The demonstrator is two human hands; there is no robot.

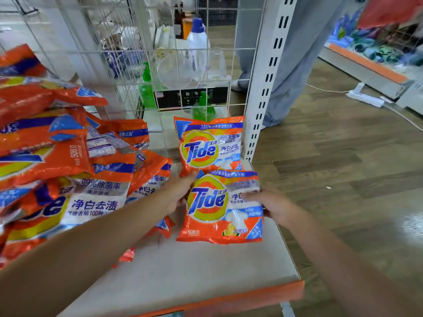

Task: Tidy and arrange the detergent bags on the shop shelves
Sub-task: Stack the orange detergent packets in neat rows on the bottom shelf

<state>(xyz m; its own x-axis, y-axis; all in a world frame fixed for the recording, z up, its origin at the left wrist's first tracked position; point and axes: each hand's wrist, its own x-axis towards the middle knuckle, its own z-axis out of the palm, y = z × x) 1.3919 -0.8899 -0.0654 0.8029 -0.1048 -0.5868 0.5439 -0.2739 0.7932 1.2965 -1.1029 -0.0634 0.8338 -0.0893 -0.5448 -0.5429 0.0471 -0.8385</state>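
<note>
Both hands on one Tide bag (219, 207) near the shelf's (206, 271) right edge, label facing up: left hand (180, 193) grips its left side, thumb over the front; right hand (272, 205) pinches its right side, fingers curled on the front. A 2nd Tide bag (209, 143) stands just behind it, leaning on the wire mesh back (183, 51) by the back-right corner. Messy heap of Tide bags (68, 156) fills the shelf's left half, overlapping, some face-down, crowding in close to the held bag. Behind the mesh: white detergent bottle (197, 46), green pump bottle (146, 88). White slotted upright (270, 72) at right; a person's grey trouser legs (288, 72) on the wood floor beyond.
</note>
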